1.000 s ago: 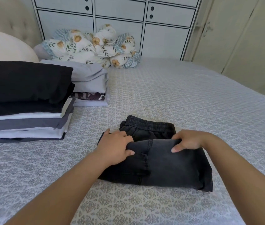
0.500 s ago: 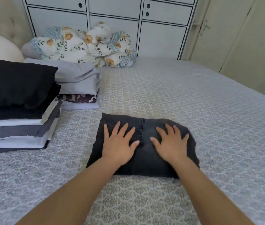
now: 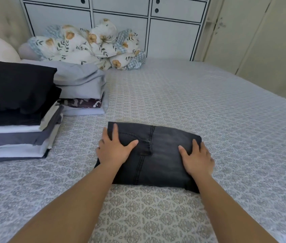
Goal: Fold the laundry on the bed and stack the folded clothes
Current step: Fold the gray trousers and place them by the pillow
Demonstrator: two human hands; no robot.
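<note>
A person leans over a bed (image 3: 208, 106) with both hands on folded dark grey jeans (image 3: 161, 155). The left hand (image 3: 115, 150) lies at the jeans' left edge, the right hand (image 3: 197, 157) at the right edge; each grip is spread, fingers straight, thumbs pointing inward on the denim. Left of the left hand stands a stack of folded clothes (image 3: 16, 109). Beyond it sits a smaller grey folded pile (image 3: 81, 90), and further off a crumpled floral bedsheet (image 3: 89, 48).
</note>
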